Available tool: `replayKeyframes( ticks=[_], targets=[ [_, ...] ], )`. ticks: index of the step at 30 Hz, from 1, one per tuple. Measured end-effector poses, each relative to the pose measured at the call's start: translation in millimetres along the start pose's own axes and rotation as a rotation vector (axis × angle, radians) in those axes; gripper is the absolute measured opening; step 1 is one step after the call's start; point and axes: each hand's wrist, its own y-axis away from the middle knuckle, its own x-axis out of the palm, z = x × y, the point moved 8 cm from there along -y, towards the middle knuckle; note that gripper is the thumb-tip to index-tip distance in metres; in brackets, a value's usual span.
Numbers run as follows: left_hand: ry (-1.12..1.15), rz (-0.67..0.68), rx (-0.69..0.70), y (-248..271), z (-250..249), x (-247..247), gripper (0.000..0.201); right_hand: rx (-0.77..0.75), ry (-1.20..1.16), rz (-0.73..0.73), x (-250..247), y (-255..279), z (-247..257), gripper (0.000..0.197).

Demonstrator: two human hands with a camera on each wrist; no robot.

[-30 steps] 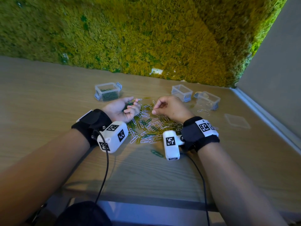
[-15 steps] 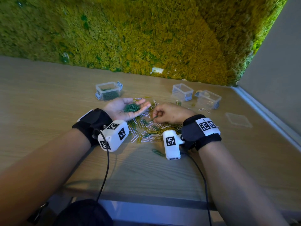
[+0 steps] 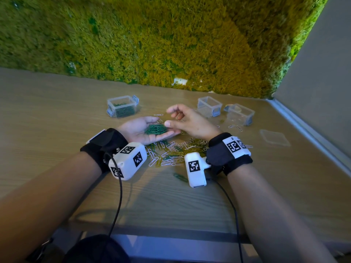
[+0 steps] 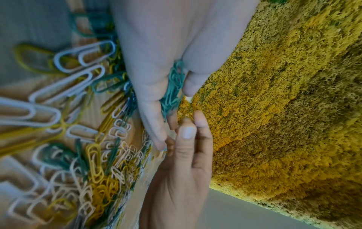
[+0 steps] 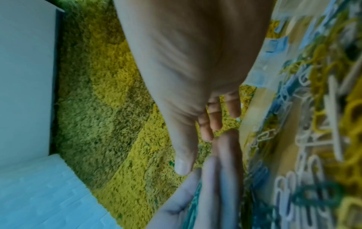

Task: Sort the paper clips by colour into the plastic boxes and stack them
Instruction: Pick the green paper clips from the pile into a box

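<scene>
Since a moment ago, right hand has lifted off the mixed clip pile, fingers loosely spread, empty. Left hand lies palm-up, flat, cradling green paper clips. Far left, a plastic box holds more green clips.

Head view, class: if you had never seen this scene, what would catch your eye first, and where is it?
The moss wall fills the back of the scene. In front of it, the left hand lies palm up over the table, cupping green clips, with the right hand just beside it. Below the hands lies a mixed pile of white, yellow and green clips.
</scene>
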Motion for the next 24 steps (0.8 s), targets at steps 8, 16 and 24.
replayKeyframes(
  ticks=[8, 16, 24],
  targets=[
    [0.129, 0.127, -0.029, 0, -26, -4, 0.021, 0.069, 0.032, -0.224, -24, 6, -18, 0.048],
    [-0.344, -0.315, 0.688, 23, -187, -26, 0.035, 0.063, 0.056, -0.253, -26, 6, -19, 0.036],
    [-0.870, -0.412, 0.736, 4, -186, -43, 0.020, 0.063, 0.055, -0.227, -24, 3, -24, 0.028]
  ],
)
